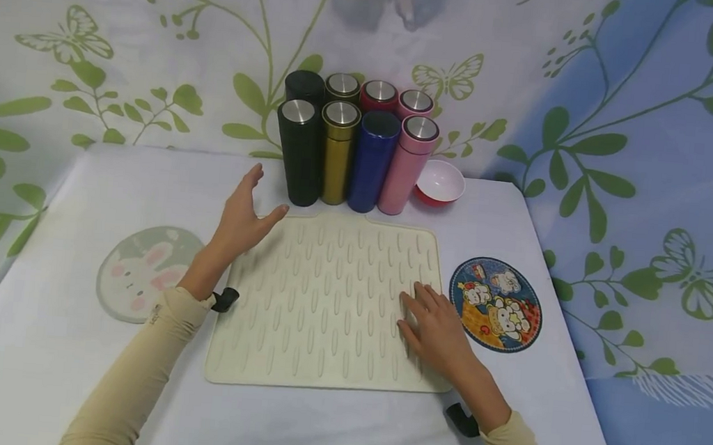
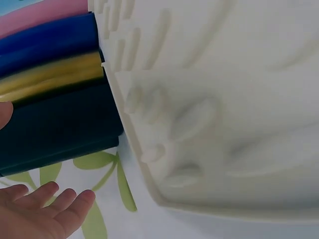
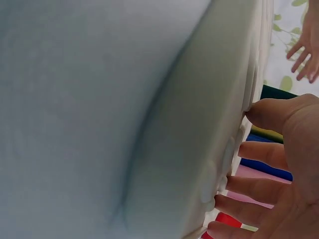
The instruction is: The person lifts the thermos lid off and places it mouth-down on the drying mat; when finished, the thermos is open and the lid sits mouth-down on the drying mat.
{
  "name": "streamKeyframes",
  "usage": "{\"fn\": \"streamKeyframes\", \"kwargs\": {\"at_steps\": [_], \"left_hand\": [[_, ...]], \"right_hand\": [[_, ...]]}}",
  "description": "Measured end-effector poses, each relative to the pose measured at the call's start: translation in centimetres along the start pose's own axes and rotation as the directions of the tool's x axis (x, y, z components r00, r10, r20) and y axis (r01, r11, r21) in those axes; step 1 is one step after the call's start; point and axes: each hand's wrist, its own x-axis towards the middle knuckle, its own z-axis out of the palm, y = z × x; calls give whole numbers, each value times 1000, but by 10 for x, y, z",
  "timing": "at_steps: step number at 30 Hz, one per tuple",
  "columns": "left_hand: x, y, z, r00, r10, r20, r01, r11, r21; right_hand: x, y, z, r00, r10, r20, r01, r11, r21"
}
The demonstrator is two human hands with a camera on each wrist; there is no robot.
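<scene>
Tall black cylindrical flask [image 1: 301, 162]: upright at the far side of the white cloth-covered bench [image 1: 252, 424], left end of the front row, just behind the cream rectangular ribbed mat [image 1: 324, 311] and right beside a shiny olive-gold cylindrical flask [image 1: 337, 165].

Flask feel: probably stiff metal, decent heft if full, can't tell from here. Smooth-sided, so maybe a bit slippery. Likely fine with a small knock, but tall and narrow, so probably tippy that close to a neighbour.

Flask hold: would go around the mid-body from the exposed left side. Wouldn't trust the silver-topped lid [image 1: 298, 111], might twist off.

Mat feel: looks soft and bendy, silicone-ish, fairly light, with ribs for some bite. Best pinched by opposite edges, otherwise likely to flop.

Left-hand grip [image 1: 240, 224]: empty, fingers extended, thumb spread wide, around the mat's back-left corner. Near the black flask; fingers clear of it in the left wrist view, thumb contact hard to call.

Right-hand grip [image 1: 439, 330]: nothing held either, fingers spread and a little bent, low over the mat's right side. Fingertips down by the ribs, maybe touching lightly, can't swear to it.

Arms: both in tan sleeves [image 1: 125, 372]; long forward reach on the left, shorter reach angled in from the lower right.
</scene>
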Motion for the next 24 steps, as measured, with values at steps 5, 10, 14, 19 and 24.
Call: {"fn": "streamKeyframes", "kwargs": {"at_steps": [5,10,14,19,24], "left_hand": [[22,6,4,1000,8,0,-8,1000,-15],[38,11,9,1000,-9,-7,9,1000,-23],[50,14,15,1000,-10,-13,9,999,-38],[62,20,20,998,18,-64,-22,998,-62],[68,24,22,993,-14,-117,1,994,-112]], "right_hand": [[-2,1,1,1000,13,-4,-13,1000,15],[-2,1,2,1000,21,11,-21,1000,10],[-1,0,1,1000,29,9,-29,1000,7],[-1,0,-2,999,34,-13,-33,999,24],[1,0,0,999,46,-6,-46,998,38]]}}
